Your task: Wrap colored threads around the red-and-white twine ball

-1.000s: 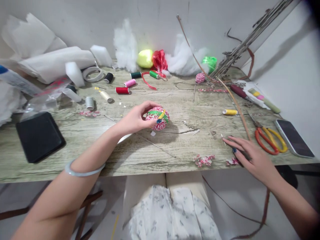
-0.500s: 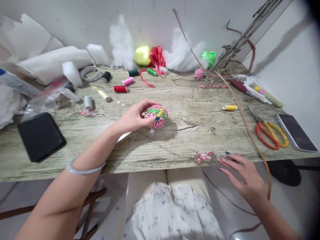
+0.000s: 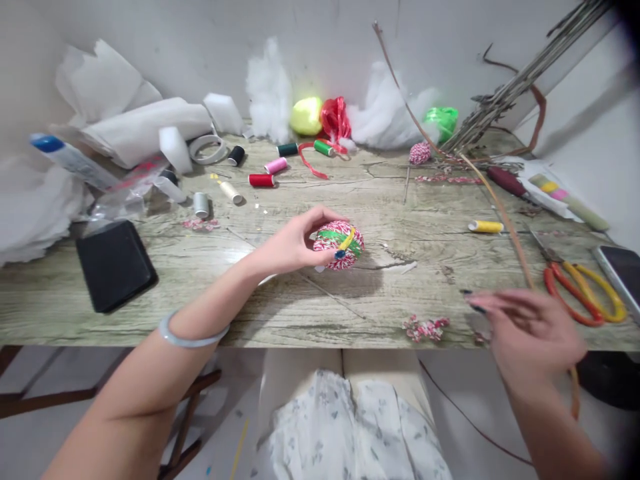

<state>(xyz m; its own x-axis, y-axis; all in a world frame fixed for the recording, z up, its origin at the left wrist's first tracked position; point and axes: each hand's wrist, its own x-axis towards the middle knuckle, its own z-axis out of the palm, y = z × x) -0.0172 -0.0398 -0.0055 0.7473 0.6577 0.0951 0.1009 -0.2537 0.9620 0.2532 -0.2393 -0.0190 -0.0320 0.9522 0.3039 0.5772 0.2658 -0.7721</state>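
Note:
A red-and-white twine ball (image 3: pixel 356 248) with a green band and a yellow strip rests on the table near its middle. My left hand (image 3: pixel 296 241) is wrapped round its left side, the thumb pressing by the yellow strip. To the right, my right hand (image 3: pixel 530 327) hovers over the table's front edge, fingers curled and blurred. Its thumb and forefinger are close together; anything between them is too small to make out. Left of this hand lies a small heap of red-and-white scraps (image 3: pixel 425 328). A thin stick (image 3: pixel 335 298) lies in front of the ball.
Thread spools, including a red one (image 3: pixel 261 181) and a yellow one (image 3: pixel 486 227), lie about the wooden table (image 3: pixel 280 320). Orange-and-yellow scissors (image 3: pixel 575 293) and a phone (image 3: pixel 620 270) are at right. A long brown strip (image 3: pixel 505 220) arches past my right hand. White stuffing (image 3: pixel 270 93) stands behind.
My right hand has risen from beside the scraps, and its spread fingers have curled together. The left hand keeps its hold on the twine ball. The whole view has shifted slightly.

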